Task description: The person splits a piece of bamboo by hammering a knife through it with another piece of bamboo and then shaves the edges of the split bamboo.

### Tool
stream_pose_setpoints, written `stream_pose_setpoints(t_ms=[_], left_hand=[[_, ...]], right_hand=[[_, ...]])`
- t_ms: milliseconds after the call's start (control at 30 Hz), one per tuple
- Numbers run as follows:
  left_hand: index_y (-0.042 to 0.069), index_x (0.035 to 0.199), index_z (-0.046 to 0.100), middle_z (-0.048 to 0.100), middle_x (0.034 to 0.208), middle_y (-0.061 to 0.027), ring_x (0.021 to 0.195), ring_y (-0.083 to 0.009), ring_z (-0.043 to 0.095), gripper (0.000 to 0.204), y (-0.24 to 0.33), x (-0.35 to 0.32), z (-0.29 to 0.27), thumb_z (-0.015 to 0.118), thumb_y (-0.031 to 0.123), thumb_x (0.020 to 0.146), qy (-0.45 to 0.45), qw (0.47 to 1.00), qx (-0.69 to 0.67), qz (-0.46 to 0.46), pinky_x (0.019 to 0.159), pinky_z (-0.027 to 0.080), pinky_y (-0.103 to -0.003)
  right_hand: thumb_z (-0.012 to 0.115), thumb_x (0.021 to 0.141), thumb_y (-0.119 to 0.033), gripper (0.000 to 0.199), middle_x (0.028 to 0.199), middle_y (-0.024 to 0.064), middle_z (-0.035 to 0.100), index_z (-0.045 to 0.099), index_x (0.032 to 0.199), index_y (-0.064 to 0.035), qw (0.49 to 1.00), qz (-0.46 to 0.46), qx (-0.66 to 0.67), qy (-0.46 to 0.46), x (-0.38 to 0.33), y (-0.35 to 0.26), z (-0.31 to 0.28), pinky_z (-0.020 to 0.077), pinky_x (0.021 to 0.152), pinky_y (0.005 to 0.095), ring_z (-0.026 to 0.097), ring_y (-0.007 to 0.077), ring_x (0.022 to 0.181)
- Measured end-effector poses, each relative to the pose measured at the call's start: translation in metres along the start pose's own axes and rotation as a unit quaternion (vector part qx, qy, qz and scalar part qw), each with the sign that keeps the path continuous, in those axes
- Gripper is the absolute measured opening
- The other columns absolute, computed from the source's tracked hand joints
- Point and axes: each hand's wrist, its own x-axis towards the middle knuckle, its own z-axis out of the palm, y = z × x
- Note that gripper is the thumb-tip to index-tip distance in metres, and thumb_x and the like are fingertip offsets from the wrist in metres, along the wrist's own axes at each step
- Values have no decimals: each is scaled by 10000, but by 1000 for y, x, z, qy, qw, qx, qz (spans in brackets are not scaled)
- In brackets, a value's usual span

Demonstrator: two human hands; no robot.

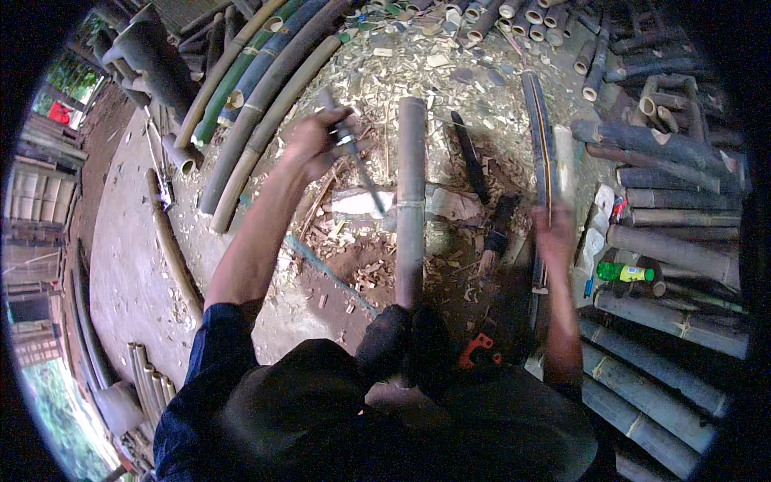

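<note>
My left hand (312, 143) is closed around a long narrow metal tool (368, 183). The tool's tip points down toward an upright-lying bamboo pole (411, 161) in front of me, just left of it. This pole runs away from between my legs and crosses a low block (450, 205) on the floor. My right hand (552, 237) is smeared by motion, over the lower part of a dark bamboo pole (536, 112) with a long lit slit. A pale stick (564, 157) reaches up from beside that hand. Whether the fingers grip it is unclear.
Pale wood chips (385, 60) cover the far floor. Long bamboo poles (277, 96) lie at the left, and stacked bamboo (675, 233) fills the right side. A dark flat blade (470, 153), an orange-handled tool (479, 351) and a green bottle (625, 272) lie nearby.
</note>
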Motion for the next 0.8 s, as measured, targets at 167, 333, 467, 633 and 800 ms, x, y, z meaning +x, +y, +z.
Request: stream_pose_setpoints(t_ms=[167, 333, 467, 633, 800], left_hand=[[-17, 1122, 531, 644, 965, -142, 904, -282, 673, 251, -22, 28, 59, 542, 206, 1006, -65, 997, 2, 32, 800, 610, -443], [22, 1137, 529, 638, 944, -121, 879, -259, 672, 272, -22, 26, 50, 586, 244, 990, -64, 995, 16, 79, 744, 600, -411], [100, 1069, 515, 566, 809, -42, 688, -169, 561, 284, 5, 22, 34, 543, 375, 1001, 23, 982, 9, 189, 560, 458, -295], [132, 1011, 515, 415, 675, 46, 593, -106, 415, 211, 21, 12, 15, 521, 342, 988, 23, 989, -16, 144, 525, 347, -260], [60, 959, 601, 438, 648, 53, 553, -69, 395, 193, -12, -2, 89, 627, 249, 928, -131, 979, 87, 126, 498, 316, -246]], right_hand=[[549, 904, -581, 789, 1359, 316, 503, 440, 1423, 4, 973, 84, -214, -35, 59, 197, 5, 372, 1076, 486, 468, 454, 1279], [566, 924, -529, 799, 1403, 317, 464, 393, 1424, 70, 995, 53, -64, -46, 53, 179, 22, 348, 1115, 434, 440, 445, 1319], [612, 915, -478, 776, 1421, 296, 462, 397, 1431, 60, 996, 79, -17, -29, 55, 191, 16, 345, 1117, 416, 422, 408, 1350], [638, 862, -499, 750, 1297, 207, 577, 466, 1384, 10, 954, 171, 245, 20, 54, 185, -20, 359, 1093, 435, 510, 338, 1247], [614, 888, -539, 664, 1100, 117, 630, 519, 1299, -26, 814, 161, 556, -51, -13, 72, -78, 548, 768, 373, 632, 246, 940]])
